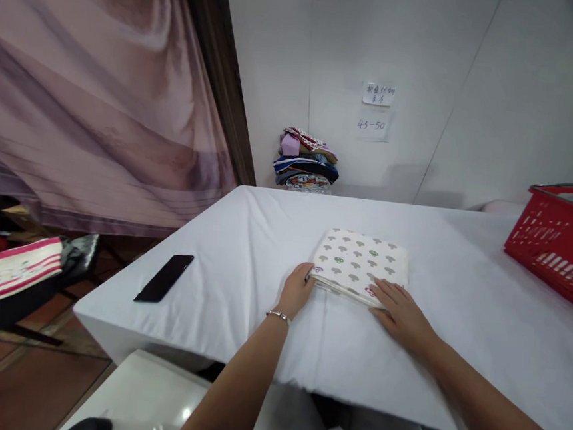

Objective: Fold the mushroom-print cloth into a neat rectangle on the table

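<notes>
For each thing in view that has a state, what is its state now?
Patterned cloth: folded, lying flat on the table.
Left hand: touching its near left corner; grip unclear.
Right hand: open, flat on its near right edge.
Phone: lying flat, screen dark.
Red basket: upright, contents hidden.
Clothes pile: folded, stacked.

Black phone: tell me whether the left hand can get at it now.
Probably yes: the left hand rests at a corner of the folded cloth, and only bare white table lies between it and the phone.
</notes>
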Motion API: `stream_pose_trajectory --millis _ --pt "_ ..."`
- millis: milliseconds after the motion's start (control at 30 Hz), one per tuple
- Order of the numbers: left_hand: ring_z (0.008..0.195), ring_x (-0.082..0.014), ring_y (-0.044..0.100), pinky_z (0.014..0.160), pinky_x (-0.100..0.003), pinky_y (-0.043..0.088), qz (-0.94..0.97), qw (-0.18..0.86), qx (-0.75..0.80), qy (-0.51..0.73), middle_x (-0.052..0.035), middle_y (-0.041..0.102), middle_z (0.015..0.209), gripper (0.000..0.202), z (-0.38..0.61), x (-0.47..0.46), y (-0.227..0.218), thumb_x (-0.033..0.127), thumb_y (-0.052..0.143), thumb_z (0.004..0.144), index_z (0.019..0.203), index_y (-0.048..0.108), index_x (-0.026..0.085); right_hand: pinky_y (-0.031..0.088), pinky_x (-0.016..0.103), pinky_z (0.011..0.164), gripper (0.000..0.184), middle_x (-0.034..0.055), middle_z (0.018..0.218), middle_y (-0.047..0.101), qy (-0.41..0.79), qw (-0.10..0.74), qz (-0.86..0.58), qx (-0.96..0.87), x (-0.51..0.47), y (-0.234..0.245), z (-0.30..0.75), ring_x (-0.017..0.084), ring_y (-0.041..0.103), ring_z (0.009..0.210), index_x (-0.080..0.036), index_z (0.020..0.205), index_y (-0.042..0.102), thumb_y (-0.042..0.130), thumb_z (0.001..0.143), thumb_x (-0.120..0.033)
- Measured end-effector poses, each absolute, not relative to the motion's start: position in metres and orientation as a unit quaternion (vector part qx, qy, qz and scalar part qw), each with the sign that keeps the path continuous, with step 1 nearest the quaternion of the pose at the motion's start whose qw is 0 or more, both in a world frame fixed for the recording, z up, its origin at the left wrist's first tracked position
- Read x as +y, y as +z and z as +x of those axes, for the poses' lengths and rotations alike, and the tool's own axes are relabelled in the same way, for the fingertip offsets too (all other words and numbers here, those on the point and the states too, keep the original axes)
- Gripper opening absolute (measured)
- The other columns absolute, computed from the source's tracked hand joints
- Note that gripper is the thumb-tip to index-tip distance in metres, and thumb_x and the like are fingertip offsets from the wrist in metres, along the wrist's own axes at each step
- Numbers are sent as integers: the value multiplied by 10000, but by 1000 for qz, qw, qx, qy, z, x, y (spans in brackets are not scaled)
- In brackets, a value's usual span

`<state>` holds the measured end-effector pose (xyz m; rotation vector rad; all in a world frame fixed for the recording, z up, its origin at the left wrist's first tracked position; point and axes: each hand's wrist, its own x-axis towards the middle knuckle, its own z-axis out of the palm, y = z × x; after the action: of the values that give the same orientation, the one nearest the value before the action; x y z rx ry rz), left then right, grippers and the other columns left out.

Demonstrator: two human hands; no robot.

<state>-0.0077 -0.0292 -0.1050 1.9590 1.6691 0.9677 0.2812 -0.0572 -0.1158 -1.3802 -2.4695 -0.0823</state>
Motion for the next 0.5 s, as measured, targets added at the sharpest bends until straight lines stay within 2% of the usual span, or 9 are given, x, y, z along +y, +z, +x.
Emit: stream_pose_trajectory --millis 133,300,500 --pt "1090 -185 505 958 -307 383 702 131 636 293 -39 561 1201 394 -4 -30 -101 216 449 810 1199 515 227 245 457 1065 481 37 1423 377 -32 163 -485 -859 -57 -119 280 229 316 1308 -271 1354 390 365 898 -420" --pt "1019 -226 519 886 -331 377 698 77 673 233 -71 600 1075 387 2 -29 -101 313 451 820 1188 508 209 235 435 1072 478 56 1416 387 -46 168 -486 -857 -58 -122 278 219 323 1305 -229 1333 426 356 902 -424" --pt "926 -207 543 815 -308 383 699 87 668 240 -55 607 985 310 3 -28 -101 234 399 834 1096 565 231 229 423 1079 471 47 1409 396 -49 164 -486 -857 -58 -120 280 202 334 1300 -232 1318 445 337 911 -441"
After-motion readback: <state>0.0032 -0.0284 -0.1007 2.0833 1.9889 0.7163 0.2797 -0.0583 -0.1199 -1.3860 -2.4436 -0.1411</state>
